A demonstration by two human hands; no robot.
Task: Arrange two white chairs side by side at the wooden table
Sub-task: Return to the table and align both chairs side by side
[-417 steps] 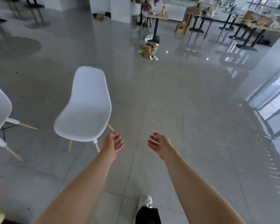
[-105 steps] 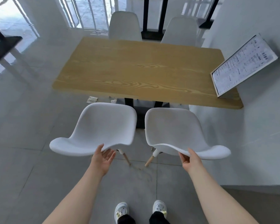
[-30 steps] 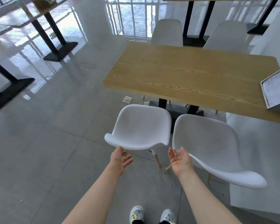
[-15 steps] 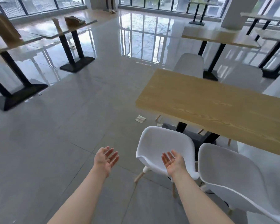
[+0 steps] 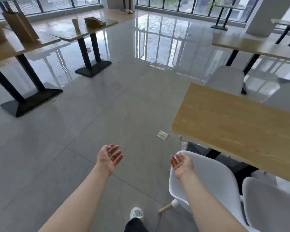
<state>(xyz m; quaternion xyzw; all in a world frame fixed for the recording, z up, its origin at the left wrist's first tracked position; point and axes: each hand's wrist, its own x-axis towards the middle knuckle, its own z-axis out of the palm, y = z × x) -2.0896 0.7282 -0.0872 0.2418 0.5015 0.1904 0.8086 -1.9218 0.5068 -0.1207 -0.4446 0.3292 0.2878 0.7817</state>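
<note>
Two white chairs stand side by side at the near edge of the wooden table [image 5: 238, 129], at the lower right. The left white chair [image 5: 214, 178] shows its shell and one wooden leg; the right white chair [image 5: 268, 205] is cut off by the frame edge. My left hand [image 5: 109, 158] hovers palm up over bare floor, fingers apart and holding nothing. My right hand [image 5: 181, 163] is also palm up and empty, in front of the left chair's back without touching it.
Two more chairs [image 5: 228, 79] stand at the table's far side. Black-based tables [image 5: 89, 34] with paper bags stand at the left. Another table [image 5: 251, 46] is at the back right. A paper scrap [image 5: 162, 135] lies on the grey tiled floor near the table corner.
Both hands let go of the chair backs and now hang open. My view has swung left, so the table and both chairs have slid to the right edge.
</note>
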